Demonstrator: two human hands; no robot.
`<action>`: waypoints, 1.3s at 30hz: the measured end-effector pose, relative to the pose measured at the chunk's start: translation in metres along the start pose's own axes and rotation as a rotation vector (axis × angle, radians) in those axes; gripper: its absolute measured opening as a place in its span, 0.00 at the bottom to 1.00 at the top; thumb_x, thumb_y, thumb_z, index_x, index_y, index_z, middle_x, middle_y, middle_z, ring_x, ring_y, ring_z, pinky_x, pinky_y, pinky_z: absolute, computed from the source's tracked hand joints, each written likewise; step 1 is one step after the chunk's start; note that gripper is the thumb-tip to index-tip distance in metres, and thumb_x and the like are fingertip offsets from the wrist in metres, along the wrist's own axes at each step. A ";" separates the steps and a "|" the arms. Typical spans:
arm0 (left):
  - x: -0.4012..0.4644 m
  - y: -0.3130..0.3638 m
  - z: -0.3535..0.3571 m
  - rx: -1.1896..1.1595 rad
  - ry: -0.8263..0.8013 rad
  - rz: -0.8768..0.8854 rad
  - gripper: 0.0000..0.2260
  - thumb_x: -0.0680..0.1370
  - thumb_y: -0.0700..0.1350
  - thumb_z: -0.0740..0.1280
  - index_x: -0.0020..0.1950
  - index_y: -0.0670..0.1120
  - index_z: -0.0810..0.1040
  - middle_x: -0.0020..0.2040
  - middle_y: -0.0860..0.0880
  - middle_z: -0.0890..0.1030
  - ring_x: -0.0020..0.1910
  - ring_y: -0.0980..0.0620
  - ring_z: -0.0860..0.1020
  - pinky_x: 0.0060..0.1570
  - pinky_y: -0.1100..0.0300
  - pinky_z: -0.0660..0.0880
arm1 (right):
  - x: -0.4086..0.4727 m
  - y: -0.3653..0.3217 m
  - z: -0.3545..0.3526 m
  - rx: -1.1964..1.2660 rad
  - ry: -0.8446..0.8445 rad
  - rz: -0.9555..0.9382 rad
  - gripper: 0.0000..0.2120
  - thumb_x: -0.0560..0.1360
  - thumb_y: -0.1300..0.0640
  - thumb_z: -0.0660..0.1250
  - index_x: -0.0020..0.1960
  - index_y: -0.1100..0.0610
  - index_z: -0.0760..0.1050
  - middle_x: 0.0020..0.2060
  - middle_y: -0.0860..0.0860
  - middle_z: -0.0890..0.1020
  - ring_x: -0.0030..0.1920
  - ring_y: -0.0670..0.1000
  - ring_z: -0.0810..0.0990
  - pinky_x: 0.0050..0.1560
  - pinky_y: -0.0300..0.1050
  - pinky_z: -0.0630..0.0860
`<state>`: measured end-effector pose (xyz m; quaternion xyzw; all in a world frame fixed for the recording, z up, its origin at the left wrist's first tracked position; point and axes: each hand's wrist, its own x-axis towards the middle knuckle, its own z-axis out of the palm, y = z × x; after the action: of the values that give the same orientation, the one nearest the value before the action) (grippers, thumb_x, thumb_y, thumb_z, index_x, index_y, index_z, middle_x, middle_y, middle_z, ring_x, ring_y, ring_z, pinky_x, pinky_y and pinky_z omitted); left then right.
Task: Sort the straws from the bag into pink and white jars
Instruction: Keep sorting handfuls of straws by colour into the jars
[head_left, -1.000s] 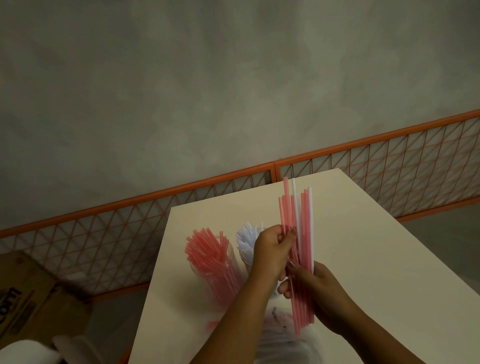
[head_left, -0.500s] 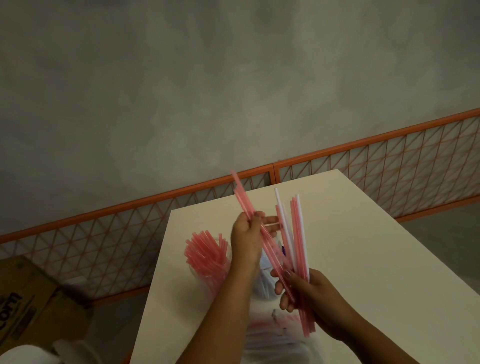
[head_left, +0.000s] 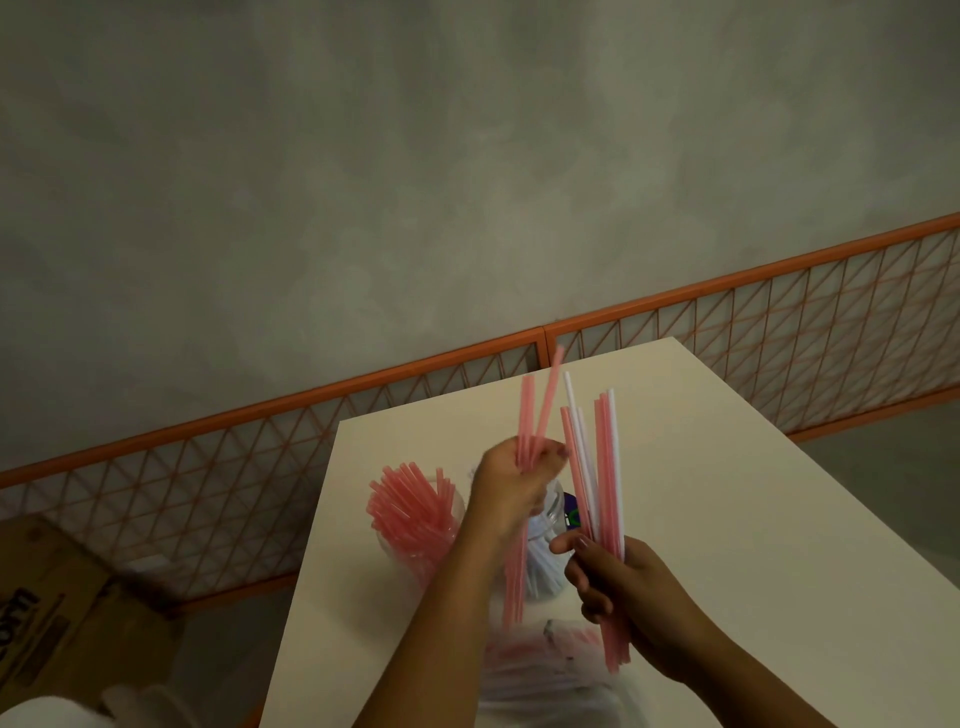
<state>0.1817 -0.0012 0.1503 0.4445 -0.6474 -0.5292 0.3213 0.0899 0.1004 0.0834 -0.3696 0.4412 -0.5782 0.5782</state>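
Observation:
My left hand (head_left: 511, 480) grips a few pink straws (head_left: 532, 415), held upright above the two jars. My right hand (head_left: 618, 590) holds a mixed bunch of pink and white straws (head_left: 597, 467), also upright, just right of the left hand. A clear jar of pink straws (head_left: 410, 512) stands on the white table (head_left: 727, 519) to the left. The jar of white straws (head_left: 545, 561) stands behind my left forearm and is mostly hidden. A clear plastic bag (head_left: 540, 670) with more straws lies at the table's near edge.
An orange wire-mesh fence (head_left: 779, 332) runs behind the table against a grey wall. A cardboard box (head_left: 57, 608) sits on the floor at the lower left, with something white (head_left: 47, 714) at the bottom corner.
My left hand pulled a few pink straws out of the bunch in my right hand and now holds them upright to the left, apart from the bunch.

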 end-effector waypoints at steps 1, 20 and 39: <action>-0.001 0.000 0.003 0.047 -0.038 -0.001 0.10 0.76 0.45 0.67 0.53 0.41 0.78 0.32 0.50 0.73 0.23 0.61 0.68 0.24 0.70 0.65 | 0.000 0.000 0.000 -0.004 0.004 -0.001 0.14 0.79 0.56 0.58 0.50 0.64 0.78 0.28 0.52 0.73 0.25 0.46 0.67 0.29 0.39 0.69; 0.018 0.003 -0.024 -0.199 0.437 0.156 0.08 0.82 0.45 0.55 0.45 0.51 0.70 0.35 0.51 0.76 0.37 0.55 0.77 0.43 0.63 0.74 | 0.001 0.015 0.000 -0.035 0.078 0.126 0.12 0.78 0.57 0.59 0.51 0.64 0.76 0.24 0.48 0.67 0.25 0.46 0.64 0.27 0.38 0.67; 0.007 -0.013 0.024 0.095 0.054 0.009 0.06 0.75 0.50 0.68 0.47 0.49 0.74 0.45 0.48 0.79 0.48 0.44 0.81 0.49 0.46 0.80 | 0.011 0.006 0.001 0.086 0.117 0.128 0.20 0.78 0.45 0.53 0.48 0.62 0.71 0.27 0.52 0.65 0.25 0.47 0.60 0.26 0.39 0.60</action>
<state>0.1607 0.0011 0.1319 0.4703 -0.6651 -0.4841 0.3195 0.0925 0.0894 0.0770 -0.2809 0.4719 -0.5792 0.6024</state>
